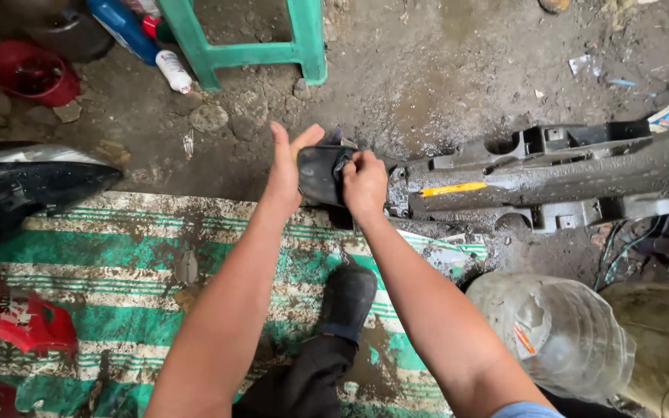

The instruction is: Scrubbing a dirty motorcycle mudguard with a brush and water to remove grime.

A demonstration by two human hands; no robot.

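Note:
A long, muddy black plastic motorcycle panel (551, 174) lies across the dirt ground, running from the middle to the right edge. A yellow-handled tool (452, 189) rests on it. At its left end is a rounded black flap (317, 172). My left hand (286, 166) presses its palm against the flap's left side, thumb and fingers raised. My right hand (364, 184) is closed around the joint where the flap meets the panel. What the right fingers grip there is hidden.
A muddy green-and-white striped mat (141, 271) lies under my black boot (347, 298). A green plastic stool (243, 42) stands at the top, with a blue bottle (129, 31) and a red bowl (31, 71). A clear water jug (559, 329) sits lower right. Black (25, 186) and red fairings (13, 313) lie left.

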